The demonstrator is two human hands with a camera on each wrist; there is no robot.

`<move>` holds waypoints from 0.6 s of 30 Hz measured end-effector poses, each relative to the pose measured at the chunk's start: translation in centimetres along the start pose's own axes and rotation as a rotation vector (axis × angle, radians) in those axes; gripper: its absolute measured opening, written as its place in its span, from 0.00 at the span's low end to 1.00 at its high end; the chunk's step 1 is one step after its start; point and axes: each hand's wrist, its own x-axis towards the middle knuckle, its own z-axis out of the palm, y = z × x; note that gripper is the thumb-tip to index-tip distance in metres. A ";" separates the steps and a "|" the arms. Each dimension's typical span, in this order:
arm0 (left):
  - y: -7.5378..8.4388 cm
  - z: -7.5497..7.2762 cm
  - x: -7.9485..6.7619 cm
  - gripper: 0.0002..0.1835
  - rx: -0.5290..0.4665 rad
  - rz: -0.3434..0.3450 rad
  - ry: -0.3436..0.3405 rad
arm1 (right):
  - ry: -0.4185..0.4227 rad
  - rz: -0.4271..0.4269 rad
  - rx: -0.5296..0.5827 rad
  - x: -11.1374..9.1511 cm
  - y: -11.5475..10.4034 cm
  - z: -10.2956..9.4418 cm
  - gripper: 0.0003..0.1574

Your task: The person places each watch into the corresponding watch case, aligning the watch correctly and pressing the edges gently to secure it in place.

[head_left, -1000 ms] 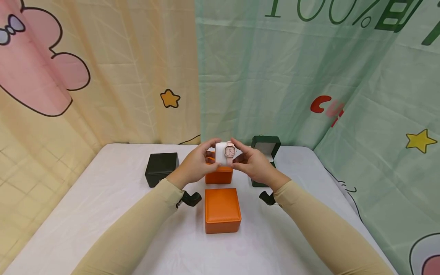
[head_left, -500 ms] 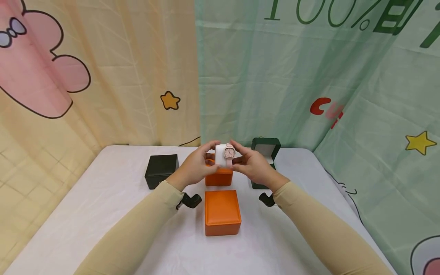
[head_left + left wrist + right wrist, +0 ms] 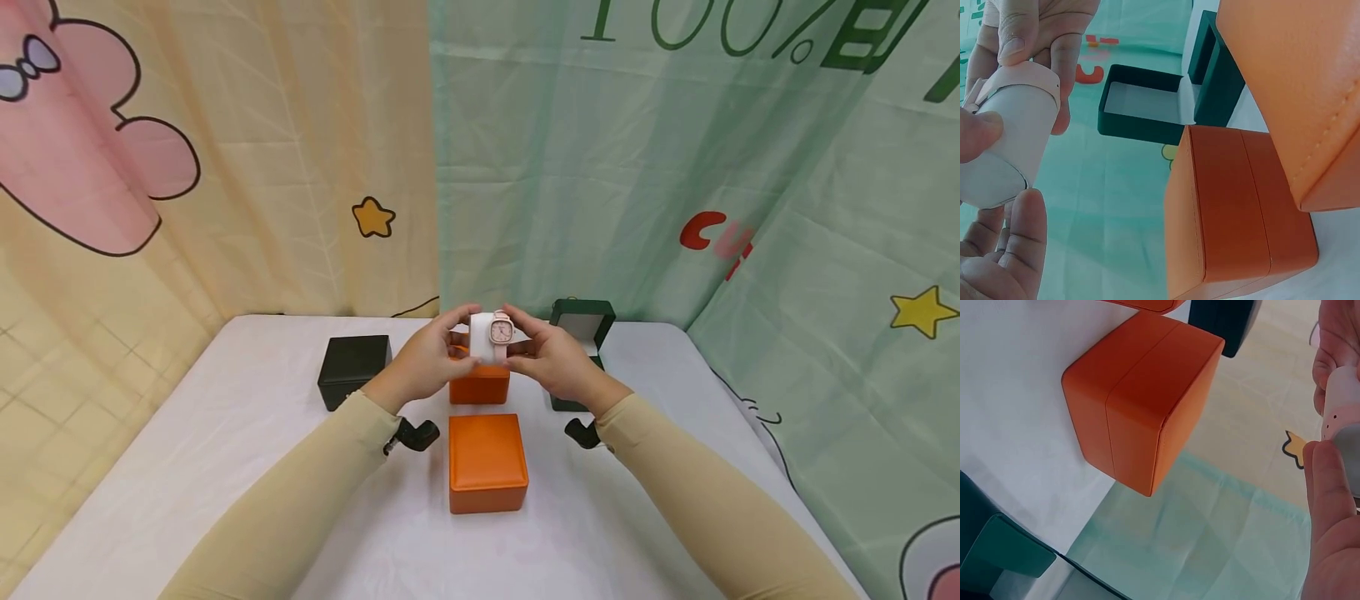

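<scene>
A wristwatch (image 3: 501,331) with a squarish face and pale pink strap is wrapped around a white cushion (image 3: 481,340), held up above the table. My left hand (image 3: 427,358) grips the cushion's left end between thumb and fingers. At the other end, beside the watch face, my right hand (image 3: 557,360) pinches the strap and cushion. The left wrist view shows the pink strap (image 3: 1029,76) around one end of the cushion (image 3: 1019,134), under the right hand's thumb. In the right wrist view only part of the cushion (image 3: 1337,394) shows, between the hands.
A closed orange box (image 3: 487,458) lies nearest me on the white table (image 3: 225,467). Behind it, partly hidden by the hands, is another orange box (image 3: 478,390). A black box (image 3: 354,367) stands left; a green box (image 3: 582,321) with raised lid stands right. Curtains hang behind.
</scene>
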 end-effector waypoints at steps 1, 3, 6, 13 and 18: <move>0.0 0.0 0.0 0.43 0.001 -0.001 0.001 | 0.000 -0.001 0.003 0.0 0.0 0.0 0.57; 0.1 0.0 -0.1 0.43 0.002 0.000 0.004 | 0.000 -0.003 0.007 0.0 0.0 0.0 0.57; 0.1 0.0 -0.1 0.43 0.004 -0.002 0.004 | -0.003 -0.001 0.022 0.1 0.1 0.0 0.57; 0.2 -0.1 0.0 0.43 -0.002 -0.004 0.005 | -0.015 0.002 0.057 0.0 -0.2 -0.1 0.57; 0.5 -0.1 0.0 0.43 0.017 0.004 0.000 | -0.013 0.004 0.055 0.0 -0.3 -0.3 0.56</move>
